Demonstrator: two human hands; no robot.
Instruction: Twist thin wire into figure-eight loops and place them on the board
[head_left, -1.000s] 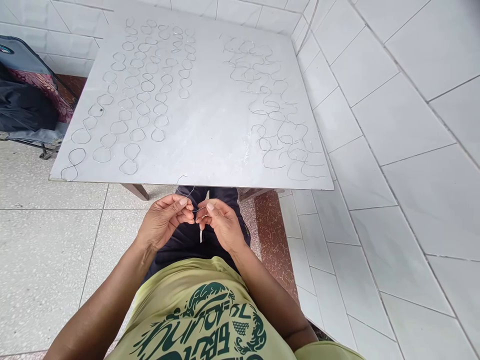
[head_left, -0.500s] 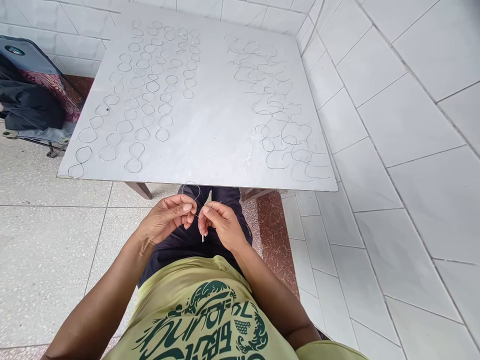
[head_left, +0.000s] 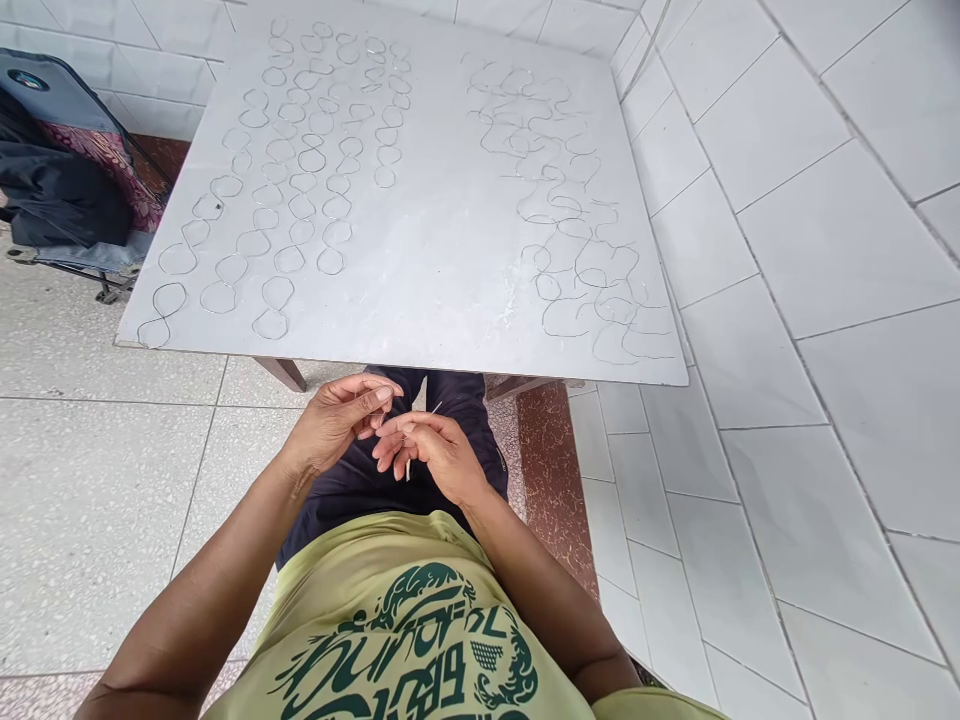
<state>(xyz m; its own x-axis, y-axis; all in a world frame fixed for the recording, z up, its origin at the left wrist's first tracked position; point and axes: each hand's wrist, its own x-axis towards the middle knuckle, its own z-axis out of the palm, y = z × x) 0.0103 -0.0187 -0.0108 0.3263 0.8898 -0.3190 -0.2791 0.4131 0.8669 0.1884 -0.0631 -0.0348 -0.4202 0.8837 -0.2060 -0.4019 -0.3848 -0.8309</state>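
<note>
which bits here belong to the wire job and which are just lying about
Seem to belong:
- thin wire, its tip showing by the right hand
- figure-eight wires on the table
- loose curved wires on the table's right side

Seem just lying about:
- folding chair
- dark cloth on it

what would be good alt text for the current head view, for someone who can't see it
A person's left hand and right hand hold a thin wire, mostly hidden, in front of a white table. On it, rows of figure-eight wires lie at left and overlapping curved wires at right.
</note>
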